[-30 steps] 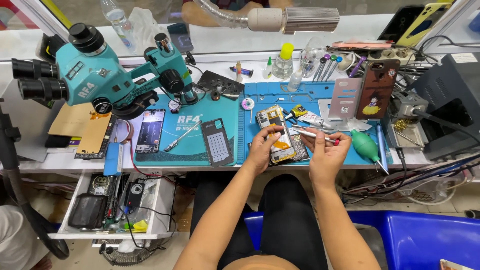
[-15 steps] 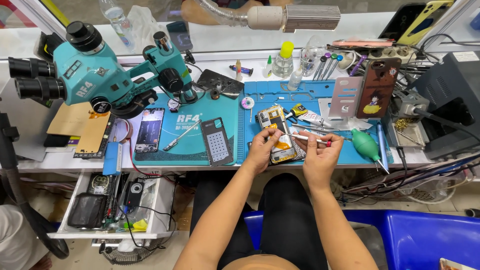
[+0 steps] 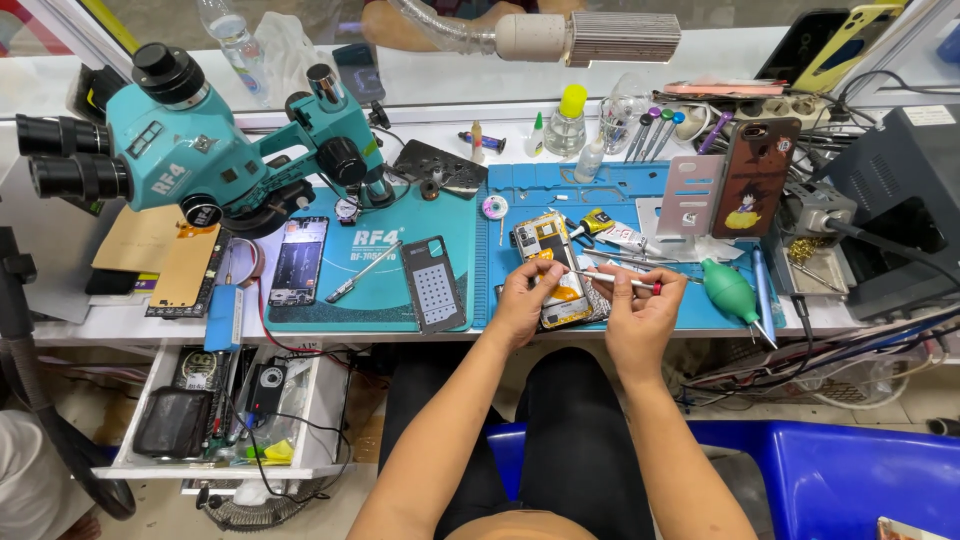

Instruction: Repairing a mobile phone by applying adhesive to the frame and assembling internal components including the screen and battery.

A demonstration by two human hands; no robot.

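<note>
Opened phone (image 3: 553, 270): one, back cover off, lying flat on the blue work mat (image 3: 640, 185); long axis runs from the bench's near edge toward the far side, slightly tilted. Left hand (image 3: 522, 303): fingers closed on the phone's lower edge. Right hand (image 3: 640, 318): fingers pinched on one screwdriver (image 3: 615, 279), shaft nearly level, tip pointing left at the phone. Teal mat (image 3: 380, 285): one, just beside, left. Microscope (image 3: 190, 150): one, teal. White bench (image 3: 140, 322); open drawer (image 3: 215, 410) below.
</note>
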